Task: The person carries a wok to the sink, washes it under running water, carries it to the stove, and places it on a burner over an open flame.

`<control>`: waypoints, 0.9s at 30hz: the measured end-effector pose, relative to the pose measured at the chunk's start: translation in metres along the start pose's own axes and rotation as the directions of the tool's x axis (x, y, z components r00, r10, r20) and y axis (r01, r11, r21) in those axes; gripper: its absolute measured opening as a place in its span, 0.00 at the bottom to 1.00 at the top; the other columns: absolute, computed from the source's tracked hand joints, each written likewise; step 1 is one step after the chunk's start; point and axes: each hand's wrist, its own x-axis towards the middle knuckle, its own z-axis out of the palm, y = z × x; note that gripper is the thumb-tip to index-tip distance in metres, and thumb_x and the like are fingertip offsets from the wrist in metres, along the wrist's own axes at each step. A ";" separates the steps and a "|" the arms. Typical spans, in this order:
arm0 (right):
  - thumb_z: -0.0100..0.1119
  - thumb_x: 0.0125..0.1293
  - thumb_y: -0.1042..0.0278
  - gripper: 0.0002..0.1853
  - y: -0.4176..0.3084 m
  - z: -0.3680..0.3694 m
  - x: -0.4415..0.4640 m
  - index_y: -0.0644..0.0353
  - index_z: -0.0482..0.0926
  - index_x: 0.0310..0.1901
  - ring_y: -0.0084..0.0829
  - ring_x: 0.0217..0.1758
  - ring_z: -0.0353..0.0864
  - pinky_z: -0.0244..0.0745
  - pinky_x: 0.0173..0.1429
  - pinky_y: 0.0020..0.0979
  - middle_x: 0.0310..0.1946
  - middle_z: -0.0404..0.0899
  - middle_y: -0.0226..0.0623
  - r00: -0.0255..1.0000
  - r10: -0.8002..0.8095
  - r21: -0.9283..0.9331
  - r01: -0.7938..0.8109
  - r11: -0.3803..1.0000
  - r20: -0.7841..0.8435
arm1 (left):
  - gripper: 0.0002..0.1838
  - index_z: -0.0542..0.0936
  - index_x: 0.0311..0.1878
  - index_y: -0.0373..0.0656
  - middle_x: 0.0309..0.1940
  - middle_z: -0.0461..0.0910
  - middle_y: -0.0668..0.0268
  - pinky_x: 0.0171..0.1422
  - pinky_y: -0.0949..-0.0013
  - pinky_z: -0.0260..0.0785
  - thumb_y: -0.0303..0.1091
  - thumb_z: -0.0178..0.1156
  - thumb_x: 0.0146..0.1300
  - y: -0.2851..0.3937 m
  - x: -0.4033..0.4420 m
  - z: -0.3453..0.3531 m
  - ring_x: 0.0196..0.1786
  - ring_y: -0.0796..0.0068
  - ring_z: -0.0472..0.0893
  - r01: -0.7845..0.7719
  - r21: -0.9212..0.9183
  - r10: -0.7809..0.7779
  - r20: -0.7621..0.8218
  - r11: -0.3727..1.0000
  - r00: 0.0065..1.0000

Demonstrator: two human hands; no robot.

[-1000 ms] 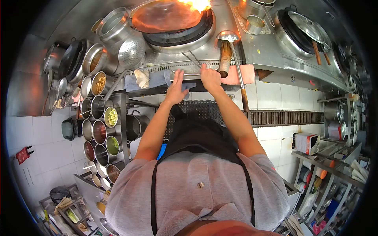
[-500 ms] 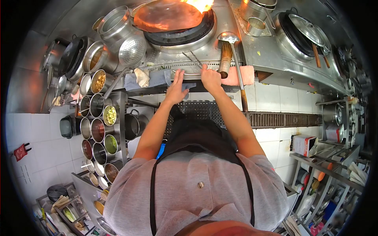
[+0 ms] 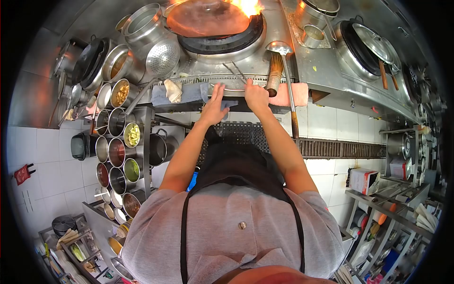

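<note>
My left hand (image 3: 214, 107) rests at the stove's front edge with fingers stretched out, beside a blue-grey cloth (image 3: 191, 94). My right hand (image 3: 256, 95) is closed at the same edge, by a thin metal bar (image 3: 232, 88) and the lower end of metal tongs (image 3: 235, 72); what its fingers hold is too small to make out. Just right of it are a brush (image 3: 275, 75) and a long-handled ladle (image 3: 280, 47) lying over a pink towel (image 3: 299, 94). Ahead, a wok (image 3: 208, 20) sits on the burner with flames behind its right side.
A perforated strainer (image 3: 162, 58) and stacked pots (image 3: 143, 21) stand at the back left. Several containers of ingredients (image 3: 134, 134) line the left side. Another burner holds a lidded wok (image 3: 373, 43) at the right. Shelves (image 3: 378, 203) stand at the lower right.
The view has shifted slightly, so the stove and wok appear a little further right. My hands stay in nearly the same places at the edge.
</note>
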 end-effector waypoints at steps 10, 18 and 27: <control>0.49 0.68 0.57 0.13 0.001 0.001 -0.001 0.60 0.69 0.37 0.43 0.26 0.84 0.79 0.28 0.41 0.22 0.81 0.45 0.999 -0.003 0.032 0.004 0.999 -0.032 | 0.47 0.48 0.73 0.49 0.75 0.41 0.62 0.63 0.54 0.65 0.31 0.65 0.53 0.001 0.001 0.001 0.66 0.45 0.65 0.006 -0.035 -0.006 -0.002 0.999 1.000; 0.49 0.68 0.56 0.14 0.000 0.000 -0.002 0.60 0.68 0.38 0.44 0.26 0.84 0.79 0.29 0.41 0.21 0.80 0.44 0.999 0.011 0.053 -0.009 0.999 -0.030 | 0.47 0.48 0.73 0.49 0.75 0.40 0.63 0.64 0.54 0.65 0.30 0.65 0.52 -0.001 -0.001 0.000 0.66 0.44 0.65 0.006 -0.021 -0.007 -0.007 1.000 1.000; 0.50 0.67 0.56 0.14 -0.001 0.000 -0.001 0.60 0.68 0.38 0.45 0.27 0.84 0.79 0.29 0.41 0.22 0.81 0.45 1.000 0.016 0.048 -0.016 0.999 -0.010 | 0.48 0.48 0.73 0.48 0.75 0.40 0.60 0.65 0.56 0.64 0.30 0.66 0.52 0.007 0.000 -0.005 0.68 0.45 0.62 0.045 -0.030 -0.044 0.032 0.999 0.999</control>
